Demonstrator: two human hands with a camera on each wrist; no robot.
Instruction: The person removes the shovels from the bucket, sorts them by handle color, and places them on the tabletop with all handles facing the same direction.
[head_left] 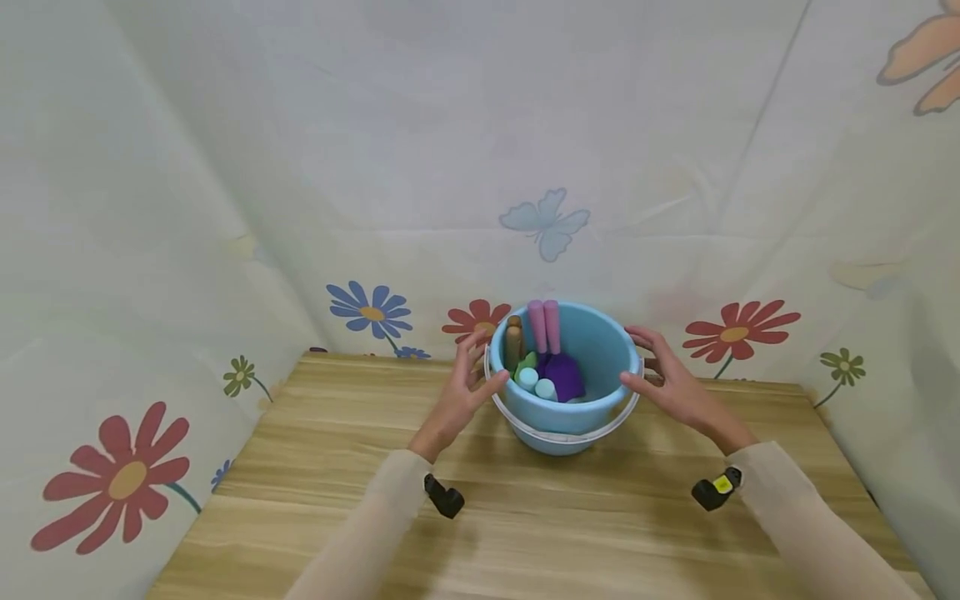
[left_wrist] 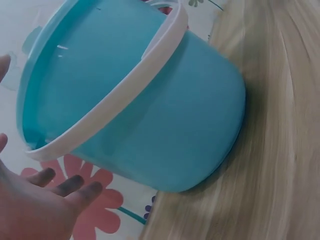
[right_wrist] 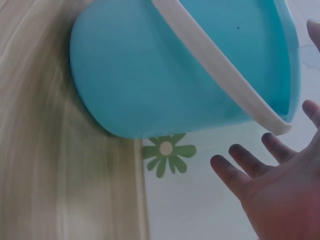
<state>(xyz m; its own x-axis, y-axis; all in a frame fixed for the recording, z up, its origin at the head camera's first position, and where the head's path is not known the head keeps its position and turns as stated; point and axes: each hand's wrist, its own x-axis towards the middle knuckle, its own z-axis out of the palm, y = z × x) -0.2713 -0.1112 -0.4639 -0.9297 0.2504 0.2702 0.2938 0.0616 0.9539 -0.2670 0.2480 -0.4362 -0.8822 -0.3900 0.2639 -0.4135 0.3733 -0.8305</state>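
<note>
A light blue bucket (head_left: 558, 421) stands upright on the wooden table, its white handle (head_left: 570, 436) hanging down at the front. Inside it are a pair of pink handles (head_left: 544, 325), brown wooden handles (head_left: 513, 343), light blue rounded ends (head_left: 545, 389), a purple piece (head_left: 564, 375) and something green (head_left: 526, 364). My left hand (head_left: 457, 400) is at the bucket's left rim, fingers spread. On the opposite side, my right hand (head_left: 678, 387) has its fingers and thumb apart near the rim. Both wrist views show gaps between the fingers and the bucket wall (left_wrist: 165, 120).
The wood-grain table (head_left: 315, 467) reaches back to a pale cloth backdrop (head_left: 420, 150) printed with flowers and butterflies. Similar cloth hangs at the left and right sides. A small black device (head_left: 444, 496) is strapped to the left wrist, another black device (head_left: 716, 489) to the right.
</note>
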